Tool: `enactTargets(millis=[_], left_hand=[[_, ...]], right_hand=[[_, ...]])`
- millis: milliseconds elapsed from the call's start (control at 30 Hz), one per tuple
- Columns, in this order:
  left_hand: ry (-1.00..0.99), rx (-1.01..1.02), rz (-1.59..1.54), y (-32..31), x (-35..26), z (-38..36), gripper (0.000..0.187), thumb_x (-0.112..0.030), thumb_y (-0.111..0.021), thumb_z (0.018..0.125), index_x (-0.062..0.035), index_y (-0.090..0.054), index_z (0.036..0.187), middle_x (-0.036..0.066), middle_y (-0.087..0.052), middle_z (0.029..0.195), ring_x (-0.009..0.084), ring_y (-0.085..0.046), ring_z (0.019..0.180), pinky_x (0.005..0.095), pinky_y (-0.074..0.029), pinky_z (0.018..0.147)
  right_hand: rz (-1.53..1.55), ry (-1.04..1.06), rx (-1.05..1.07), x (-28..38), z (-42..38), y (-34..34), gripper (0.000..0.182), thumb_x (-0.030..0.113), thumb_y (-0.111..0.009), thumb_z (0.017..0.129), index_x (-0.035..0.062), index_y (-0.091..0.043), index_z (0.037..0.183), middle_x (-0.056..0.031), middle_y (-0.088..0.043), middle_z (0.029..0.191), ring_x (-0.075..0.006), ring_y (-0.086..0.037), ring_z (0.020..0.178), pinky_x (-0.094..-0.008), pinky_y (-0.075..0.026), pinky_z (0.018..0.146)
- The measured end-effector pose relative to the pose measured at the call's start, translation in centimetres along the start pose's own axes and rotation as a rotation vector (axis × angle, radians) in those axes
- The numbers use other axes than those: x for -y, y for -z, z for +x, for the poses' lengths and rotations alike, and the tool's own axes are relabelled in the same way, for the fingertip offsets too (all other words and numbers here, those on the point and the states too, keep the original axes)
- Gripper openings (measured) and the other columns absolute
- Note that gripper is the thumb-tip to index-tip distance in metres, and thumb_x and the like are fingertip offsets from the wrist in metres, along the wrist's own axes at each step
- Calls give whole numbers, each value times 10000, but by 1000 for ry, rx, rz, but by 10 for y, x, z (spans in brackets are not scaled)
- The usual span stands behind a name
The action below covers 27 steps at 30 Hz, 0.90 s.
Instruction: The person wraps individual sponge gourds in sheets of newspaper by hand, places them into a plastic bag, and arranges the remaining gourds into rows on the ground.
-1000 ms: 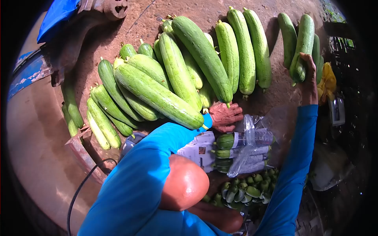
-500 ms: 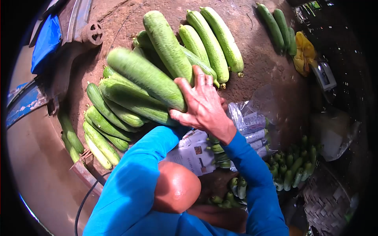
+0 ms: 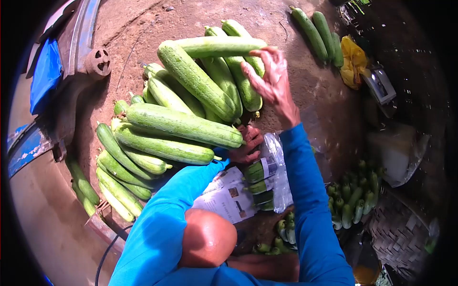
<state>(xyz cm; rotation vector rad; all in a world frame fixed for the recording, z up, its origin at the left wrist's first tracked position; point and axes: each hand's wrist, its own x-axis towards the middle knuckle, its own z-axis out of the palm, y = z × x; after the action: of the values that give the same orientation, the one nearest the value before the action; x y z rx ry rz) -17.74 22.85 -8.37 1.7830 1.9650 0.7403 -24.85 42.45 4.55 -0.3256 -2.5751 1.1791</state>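
Long green gourds [image 3: 183, 126] lie heaped on the ground, several of them side by side. One gourd [image 3: 214, 46] rests crosswise over the others at the top. At its right end is my right hand [image 3: 271, 83], thumb and fingers apart, fingertips close to or touching that end. Lower down, my left hand [image 3: 248, 144] is partly hidden beside the tips of the gourds, its fingers curled; what they hold is hidden. Just below it lie gourds wrapped in paper and plastic [image 3: 261, 183], next to a printed sheet [image 3: 226, 202].
Three gourds [image 3: 317, 35] lie at the upper right, near a yellow bag [image 3: 353, 62] and a scale-like device [image 3: 380, 86]. Small green vegetables [image 3: 353, 200] are piled at the lower right by a woven basket [image 3: 398, 233]. Blue-painted metal [image 3: 31, 148] and a blue bag [image 3: 46, 76] are on the left.
My right hand has moved up and right, off the gourds in the middle. A gourd now lies crosswise at the top. My left hand has come into clearer view.
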Motion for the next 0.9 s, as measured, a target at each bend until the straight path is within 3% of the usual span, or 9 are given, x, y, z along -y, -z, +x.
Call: enactTargets(millis=[100, 300, 367, 500, 567, 633, 767, 833, 900], left_hand=[[-64, -295, -68, -64, 17, -17, 618, -463, -639, 826, -55, -579, 1286, 170, -508, 1319, 328, -539, 1140, 474, -443, 936], [-34, -152, -51, -13, 3, -4, 597, -477, -633, 841, -66, -611, 1273, 157, -570, 1225, 324, -554, 1125, 473, -432, 892], [-87, -220, 12, -32, 12, -9, 558, -483, -631, 859, -77, -638, 1241, 161, -590, 1243, 308, -570, 1117, 459, -445, 890], [-87, -323, -110, -44, 16, -8, 537, -540, -548, 852, -122, -640, 1176, 102, -557, 1229, 283, -525, 1148, 483, -401, 961], [-62, -274, -99, -28, 10, -4, 527, -535, -551, 848, -122, -638, 1165, 99, -553, 1211, 281, -525, 1133, 480, -402, 949], [-49, -245, -92, -17, 7, -4, 517, -530, -555, 845, -123, -636, 1153, 96, -549, 1193, 278, -524, 1118, 478, -404, 937], [-17, -214, -111, -14, 4, -6, 498, -521, -562, 839, -124, -632, 1130, 90, -540, 1157, 273, -523, 1087, 473, -407, 913], [-16, -197, -109, -12, 5, -3, 488, -516, -565, 835, -124, -630, 1119, 87, -536, 1139, 271, -522, 1072, 471, -408, 901], [-38, -181, -105, -8, 3, -2, 479, -512, -568, 832, -125, -628, 1108, 84, -531, 1121, 269, -522, 1057, 468, -410, 889]], right_hand=[[-278, -3, 6, -41, 29, -19, 571, 505, -696, 878, 95, -576, 1257, -211, -552, 1217, -377, -509, 1163, -523, -419, 1012], [-343, 343, -161, -17, 109, -52, 620, 577, -669, 890, 118, -589, 1299, -244, -429, 1461, -445, -402, 1336, -555, -290, 1136], [-593, 430, 26, -10, 153, -79, 791, 710, -612, 866, 199, -502, 1459, -195, -344, 1589, -465, -310, 1444, -605, -227, 1188], [-859, 24, 561, 22, 157, -130, 1093, 875, -574, 755, 357, -167, 1627, -121, -289, 1653, -468, -215, 1513, -715, -95, 1193], [-835, 101, 540, 16, 143, -137, 1138, 886, -564, 748, 361, -81, 1635, -144, -305, 1644, -475, -249, 1501, -724, -113, 1178], [-682, 165, 337, -9, 126, -161, 1194, 749, -721, 727, 349, -59, 1637, -183, -317, 1624, -517, -293, 1465, -766, -153, 1132], [-949, 389, 330, 21, 133, -164, 1006, 568, -750, 783, 361, -224, 1614, -85, -200, 1686, -426, -244, 1514, -730, -194, 1155], [-895, 548, 298, 14, 134, -194, 815, 520, -649, 897, 389, -255, 1599, -6, -230, 1684, -366, -262, 1522, -703, -225, 1159], [-952, 422, 444, 29, 131, -203, 578, 423, -486, 1012, 403, -332, 1569, 77, -230, 1677, -328, -190, 1552, -647, -259, 1149]])
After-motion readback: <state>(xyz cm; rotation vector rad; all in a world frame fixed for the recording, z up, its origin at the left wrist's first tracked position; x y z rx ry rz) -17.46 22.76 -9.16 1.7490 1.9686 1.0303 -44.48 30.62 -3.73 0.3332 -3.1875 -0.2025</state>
